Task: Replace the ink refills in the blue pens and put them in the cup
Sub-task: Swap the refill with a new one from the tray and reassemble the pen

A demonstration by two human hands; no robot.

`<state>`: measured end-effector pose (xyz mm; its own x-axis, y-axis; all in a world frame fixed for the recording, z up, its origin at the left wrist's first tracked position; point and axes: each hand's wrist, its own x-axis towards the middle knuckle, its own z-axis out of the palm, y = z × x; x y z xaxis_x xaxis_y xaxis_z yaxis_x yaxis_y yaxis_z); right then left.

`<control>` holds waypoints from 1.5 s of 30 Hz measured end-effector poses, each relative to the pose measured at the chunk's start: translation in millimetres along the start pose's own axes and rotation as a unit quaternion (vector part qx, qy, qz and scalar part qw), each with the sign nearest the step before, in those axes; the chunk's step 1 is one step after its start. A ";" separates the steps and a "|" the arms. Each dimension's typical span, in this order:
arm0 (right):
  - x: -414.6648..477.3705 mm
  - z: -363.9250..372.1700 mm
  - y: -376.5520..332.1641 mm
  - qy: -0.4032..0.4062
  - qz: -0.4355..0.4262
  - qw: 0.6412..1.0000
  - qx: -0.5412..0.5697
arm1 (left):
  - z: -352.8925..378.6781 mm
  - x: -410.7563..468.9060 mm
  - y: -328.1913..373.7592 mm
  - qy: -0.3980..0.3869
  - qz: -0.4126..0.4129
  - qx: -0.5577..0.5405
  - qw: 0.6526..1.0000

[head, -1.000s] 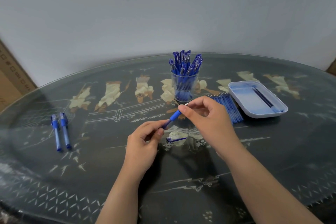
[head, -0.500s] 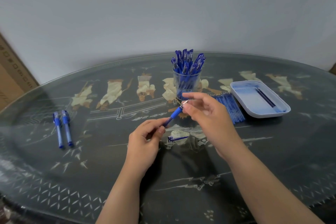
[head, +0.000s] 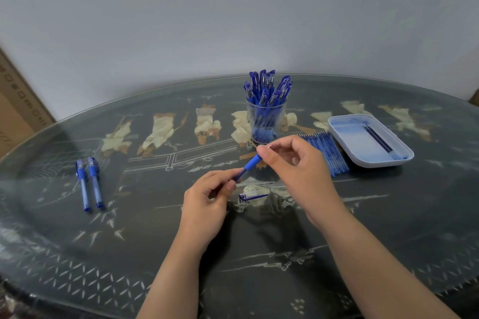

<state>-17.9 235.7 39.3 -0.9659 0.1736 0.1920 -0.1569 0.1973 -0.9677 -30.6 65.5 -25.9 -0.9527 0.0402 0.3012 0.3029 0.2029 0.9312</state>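
Note:
My left hand [head: 204, 199] grips the rear of a blue pen [head: 248, 165] that slants up to the right above the table. My right hand [head: 298, 166] pinches the pen's tip end between thumb and fingers. A blue pen cap [head: 252, 197] lies on the glass just below the pen. Behind the hands stands a clear cup [head: 265, 122] filled with several blue pens. A row of blue refills [head: 328, 155] lies to the right of my right hand. Two capped blue pens [head: 89, 184] lie side by side at the left.
A white tray [head: 344, 142] at the right holds two dark used refills [head: 377, 137]. The oval glass-topped table [head: 155, 254] has dark inlaid decoration. A cardboard box [head: 13, 111] leans at the far left, and a plain wall stands behind.
My right hand's fingers have shifted on the pen's tip end, and a bit of metal tip now shows above them. The view has drifted slightly; the left hand keeps its grip.

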 end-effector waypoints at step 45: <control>6.3 -26.7 -6.6 0.018 0.017 0.979 0.202 | 2.2 -2.7 13.2 -0.007 0.021 0.042 0.999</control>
<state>-17.5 261.3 51.3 -0.9655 0.2084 0.1562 -0.1993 -0.2050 -0.9583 -24.1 70.3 -14.9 -0.9393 0.0638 0.3372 0.3411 0.2814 0.8969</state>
